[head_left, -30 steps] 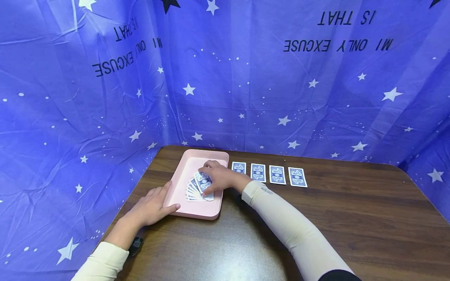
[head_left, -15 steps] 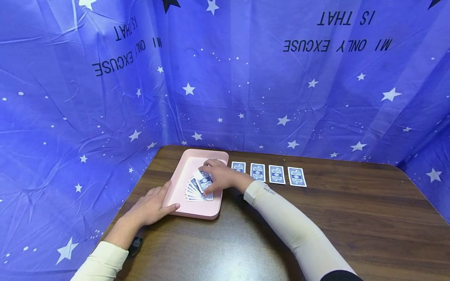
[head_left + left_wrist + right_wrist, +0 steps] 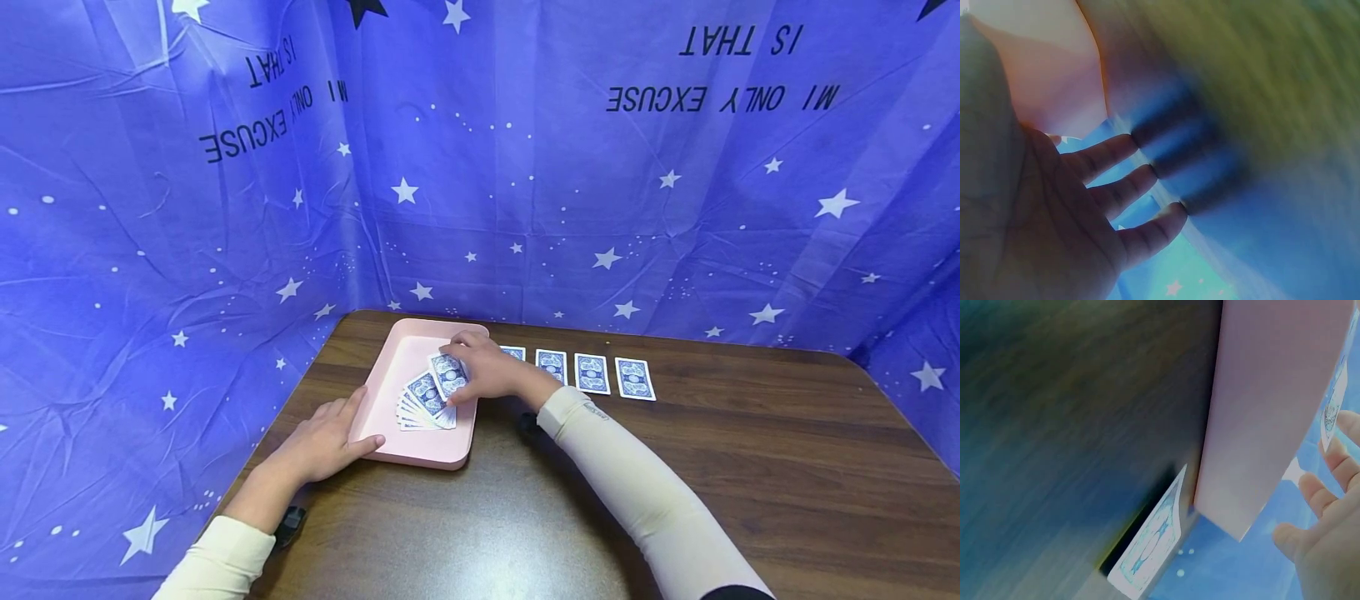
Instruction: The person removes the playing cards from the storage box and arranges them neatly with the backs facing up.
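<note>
My right hand (image 3: 491, 367) pinches a blue-backed playing card (image 3: 447, 373) between thumb and fingers, just over the pink tray (image 3: 435, 457). Under and beside it, a fan of playing cards (image 3: 423, 396) lies in the tray, the top one showing its blue back. In the right wrist view the held card (image 3: 1334, 406) appears edge-on at the fingertips, beyond the tray wall. My left hand (image 3: 322, 437) rests against the tray's left side, its thumb over the near-left corner. The left wrist view shows its fingers (image 3: 1141, 240) fairly straight and spread.
To the right of the tray, several playing cards (image 3: 592, 373) lie face down in a row on the brown wooden table (image 3: 750, 467). My right hand partly covers the leftmost card (image 3: 513, 353). A blue star-patterned curtain (image 3: 570, 208) hangs behind and beside the table.
The right hand has drawn the top card slightly up and right from the fan, uncovering the back of another card beneath. My left hand and the tray stay put.
</note>
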Available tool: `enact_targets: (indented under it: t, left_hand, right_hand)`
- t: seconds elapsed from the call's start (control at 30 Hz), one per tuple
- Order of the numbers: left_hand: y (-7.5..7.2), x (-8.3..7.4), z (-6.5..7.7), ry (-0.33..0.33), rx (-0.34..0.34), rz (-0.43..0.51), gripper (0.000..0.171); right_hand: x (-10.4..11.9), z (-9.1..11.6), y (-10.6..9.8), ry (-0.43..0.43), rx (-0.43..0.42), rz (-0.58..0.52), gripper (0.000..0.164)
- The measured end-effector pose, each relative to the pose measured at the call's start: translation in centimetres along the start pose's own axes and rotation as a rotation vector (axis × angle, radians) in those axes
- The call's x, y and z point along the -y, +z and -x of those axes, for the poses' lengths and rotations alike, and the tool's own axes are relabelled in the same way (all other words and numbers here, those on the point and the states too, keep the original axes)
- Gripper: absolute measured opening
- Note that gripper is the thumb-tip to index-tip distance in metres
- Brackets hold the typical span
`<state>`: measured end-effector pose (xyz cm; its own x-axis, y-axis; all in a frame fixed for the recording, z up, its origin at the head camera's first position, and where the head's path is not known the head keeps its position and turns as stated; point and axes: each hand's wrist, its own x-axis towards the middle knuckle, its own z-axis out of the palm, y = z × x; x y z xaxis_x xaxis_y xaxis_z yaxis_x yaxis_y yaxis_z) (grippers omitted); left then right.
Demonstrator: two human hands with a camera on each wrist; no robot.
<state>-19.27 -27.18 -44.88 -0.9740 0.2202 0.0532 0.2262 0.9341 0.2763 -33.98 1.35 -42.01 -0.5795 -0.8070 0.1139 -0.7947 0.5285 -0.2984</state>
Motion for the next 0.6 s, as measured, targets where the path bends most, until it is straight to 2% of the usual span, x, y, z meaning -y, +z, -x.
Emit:
enact_targets:
  t: [0.17,0.6]
  left_hand:
    - [0.1,0.1,0.0,0.008,-0.008,-0.001,0.096]
    - [-0.1,-0.3,0.0,-0.003,0.008,0.0,0.096]
  right_hand:
    - [-0.8,0.9,-0.3,0.005,-0.035,0.0,0.091]
    - [-2.7,4.0,-0.8,0.082,-0.039,-0.042,0.094]
